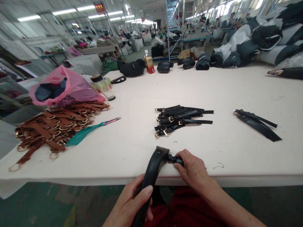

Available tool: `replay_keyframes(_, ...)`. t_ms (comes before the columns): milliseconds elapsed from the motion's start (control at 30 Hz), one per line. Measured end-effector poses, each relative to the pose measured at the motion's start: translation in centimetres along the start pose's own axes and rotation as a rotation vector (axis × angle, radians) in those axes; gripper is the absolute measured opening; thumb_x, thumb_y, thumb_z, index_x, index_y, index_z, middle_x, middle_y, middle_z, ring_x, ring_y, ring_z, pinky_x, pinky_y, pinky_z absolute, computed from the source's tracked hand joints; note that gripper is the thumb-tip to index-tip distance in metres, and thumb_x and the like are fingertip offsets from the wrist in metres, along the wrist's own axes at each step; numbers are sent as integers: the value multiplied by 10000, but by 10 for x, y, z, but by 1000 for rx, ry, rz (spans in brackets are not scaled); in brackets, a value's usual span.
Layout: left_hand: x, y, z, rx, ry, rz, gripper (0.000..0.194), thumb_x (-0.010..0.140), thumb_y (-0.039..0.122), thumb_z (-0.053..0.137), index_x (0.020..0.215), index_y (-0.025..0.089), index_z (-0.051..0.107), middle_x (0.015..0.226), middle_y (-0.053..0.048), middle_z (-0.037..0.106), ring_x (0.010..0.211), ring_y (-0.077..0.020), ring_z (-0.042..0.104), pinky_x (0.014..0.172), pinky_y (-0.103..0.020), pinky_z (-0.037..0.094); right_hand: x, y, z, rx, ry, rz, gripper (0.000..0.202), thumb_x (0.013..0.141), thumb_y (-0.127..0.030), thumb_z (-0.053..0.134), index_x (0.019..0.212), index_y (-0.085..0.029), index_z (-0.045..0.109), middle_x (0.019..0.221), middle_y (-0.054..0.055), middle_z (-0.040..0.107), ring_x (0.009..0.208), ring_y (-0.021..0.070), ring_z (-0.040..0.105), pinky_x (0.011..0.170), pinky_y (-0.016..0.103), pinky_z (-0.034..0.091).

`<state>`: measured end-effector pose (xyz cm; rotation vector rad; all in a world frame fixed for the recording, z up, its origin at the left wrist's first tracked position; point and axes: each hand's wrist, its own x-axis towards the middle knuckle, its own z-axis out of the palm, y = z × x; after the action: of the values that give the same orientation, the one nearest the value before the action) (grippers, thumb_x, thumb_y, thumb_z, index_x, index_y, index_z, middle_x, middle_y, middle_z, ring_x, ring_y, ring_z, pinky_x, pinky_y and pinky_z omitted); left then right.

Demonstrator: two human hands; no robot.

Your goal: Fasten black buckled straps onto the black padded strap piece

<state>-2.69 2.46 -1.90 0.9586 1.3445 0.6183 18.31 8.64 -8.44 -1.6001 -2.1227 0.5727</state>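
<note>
- Rows of ceiling tubes (63,11) cast cool white light through a long workshop, merging into a hazy glow at its far end.
- The white tabletop (132,101) bounces that light evenly, its shadows faint and soft-edged; the floor (44,201) below sits in dimness.
- A dull sheen runs along the curved black piece (151,171), and tiny glints pick out metal buckles (170,119).
- The left hand (136,198) and right hand (191,167) appear reasonably crisp; lettering on a distant red sign (99,8) blurs beyond reading.
- Wide-angle distortion stretches fabric rolls (270,36) at the right edge.
</note>
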Motion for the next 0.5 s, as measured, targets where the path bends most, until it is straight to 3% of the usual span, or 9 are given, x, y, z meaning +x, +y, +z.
replay_keyframes(267,0,-4,-3,-13,-26,7,400,856,440,506,1132,151,488,623,16,580,449,-152,623,411,-202,391,3,0,8,79,36,50,169,744,-267,622,911,-253,648,844,14,662,810,205,613,710,300,414)
replay_keyframes(500,-2,1,1,2,5,1,407,830,451,546,1107,154,514,604,17,587,440,-141,596,400,-192,365,8,-8,4,44,-16,75,208,769,-320,595,960,-295,673,913,-7,698,856,209,636,755,304,435)
